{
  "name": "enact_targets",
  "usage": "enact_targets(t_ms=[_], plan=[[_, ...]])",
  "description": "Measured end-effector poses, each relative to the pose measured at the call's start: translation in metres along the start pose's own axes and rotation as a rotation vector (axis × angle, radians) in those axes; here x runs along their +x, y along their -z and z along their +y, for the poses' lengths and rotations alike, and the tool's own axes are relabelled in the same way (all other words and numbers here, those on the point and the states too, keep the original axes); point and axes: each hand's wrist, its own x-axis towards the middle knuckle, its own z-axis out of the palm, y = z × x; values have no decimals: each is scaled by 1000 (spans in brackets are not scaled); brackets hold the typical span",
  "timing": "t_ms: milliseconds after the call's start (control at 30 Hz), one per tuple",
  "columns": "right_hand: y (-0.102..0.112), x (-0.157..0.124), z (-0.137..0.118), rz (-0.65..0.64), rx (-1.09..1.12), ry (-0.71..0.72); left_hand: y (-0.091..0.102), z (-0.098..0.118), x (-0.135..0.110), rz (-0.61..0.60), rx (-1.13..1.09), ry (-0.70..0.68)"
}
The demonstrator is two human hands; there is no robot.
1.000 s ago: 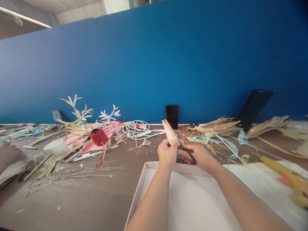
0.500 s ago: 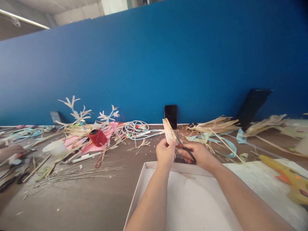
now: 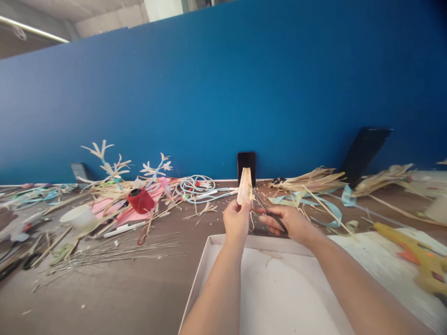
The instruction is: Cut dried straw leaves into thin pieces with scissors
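Between thumb and fingers, my left hand (image 3: 237, 221) pinches a pale dried corn husk piece (image 3: 246, 186) that stands upright, with brownish edges and a narrow top. My right hand (image 3: 286, 222) is closed round the dark handles of a pair of scissors (image 3: 273, 216). Their blades point up and to the left, close beside the husk's right edge; whether they touch it I cannot tell. Both hands are above the far rim of a white shallow box (image 3: 218, 240). Behind the husk a black phone (image 3: 246, 159) leans on the blue partition.
Husk bundles (image 3: 309, 180) and blue ribbon (image 3: 330, 211) lie at the right, near a yellow glue gun (image 3: 415, 253) on paper. Leftward are a red thread spool (image 3: 140, 200), a white cup (image 3: 77, 217), thin wires (image 3: 118, 255) and husk flowers (image 3: 117, 168). Another person's blurred hand shows at far left.
The husk has turned from leaning left to nearly upright. The scissors in my right hand have drawn slightly away to the right. The other person's hand has moved left.
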Motion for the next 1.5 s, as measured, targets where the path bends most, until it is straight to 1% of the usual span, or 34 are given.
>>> enact_targets(t_ms=[200, 367, 633, 800, 967, 1133, 1500], plan=[[3, -1, 0, -10, -47, 38, 1, 2, 2, -4, -84, 25], [5, -1, 1, -25, -67, 60, 2, 0, 4, 1, -79, 15], [5, 0, 2, -32, -75, 64, 5, -1, 6, 23, -50, -2], [5, -1, 1, -35, -70, 61, 7, 0, 7, 25, -83, 2], [5, -2, 1, -48, -44, 44, 8, 6, 7, 33, -113, 8], [5, -4, -2, -57, -70, 16, 10, 13, 7, 74, -142, 50], [7, -3, 0, -82, -122, 41, 14, 10, 12, 88, -155, 28]])
